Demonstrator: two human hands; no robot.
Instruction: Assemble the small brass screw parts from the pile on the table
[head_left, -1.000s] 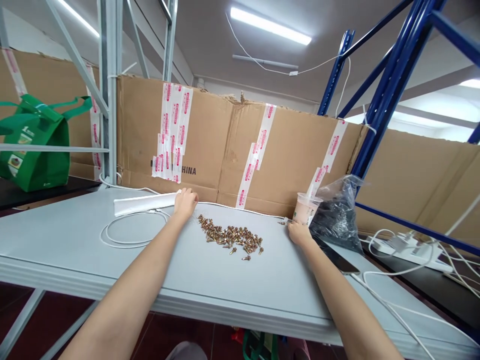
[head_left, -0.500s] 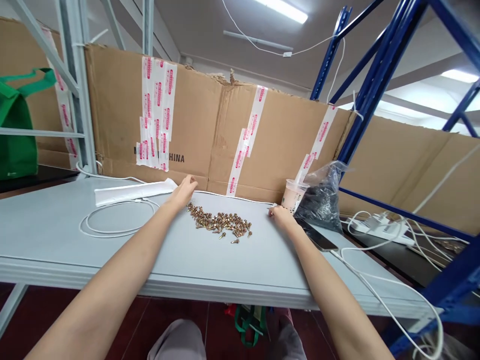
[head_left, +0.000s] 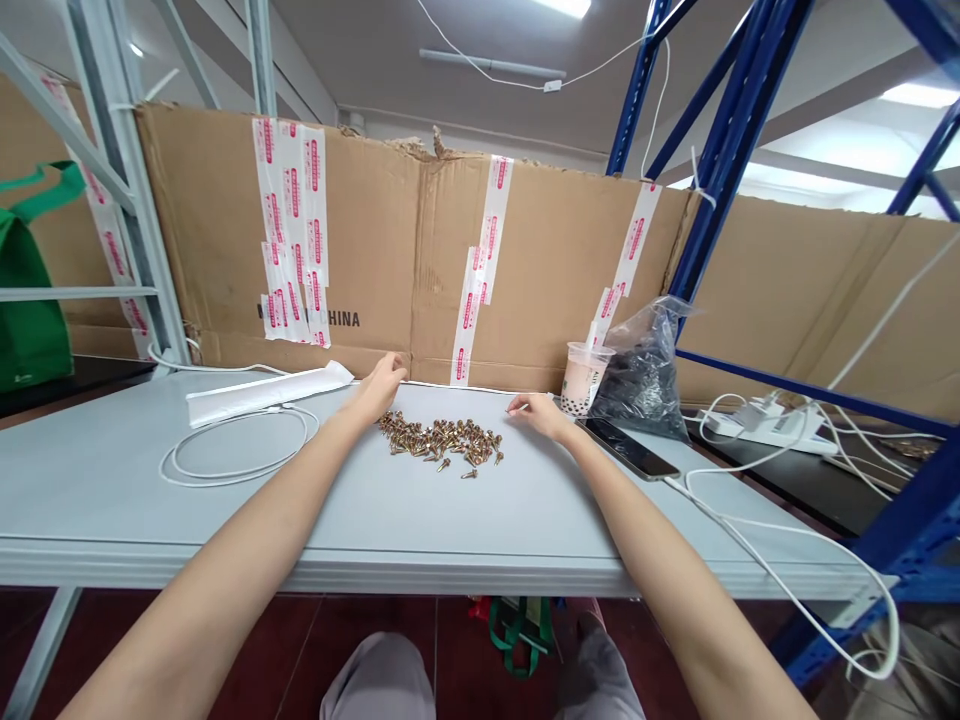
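Note:
A loose pile of small brass-coloured screws (head_left: 442, 438) lies on the grey tabletop between my hands. My left hand (head_left: 382, 388) is beyond the pile's left end, close to the cardboard, its fingers bent together; whatever they pinch is hidden. To the right of the pile, my right hand (head_left: 538, 412) is low over the table, thumb and fingers drawn together. Anything between those fingertips is too small to make out. A thin white cable (head_left: 465, 387) runs along the table's back edge behind both hands.
Behind the table (head_left: 450, 520) stands a taped cardboard wall (head_left: 375, 230). On the right are a drink cup (head_left: 581, 380), a plastic bag of dark contents (head_left: 645, 385) and a phone (head_left: 630, 450) on a white cord. A folded white strip (head_left: 262, 395) and coiled cable (head_left: 169, 465) lie left.
My right hand has moved left, away from the cup and towards the screws. My left hand has shifted slightly right, still near the cardboard. The camera view has shifted a little.

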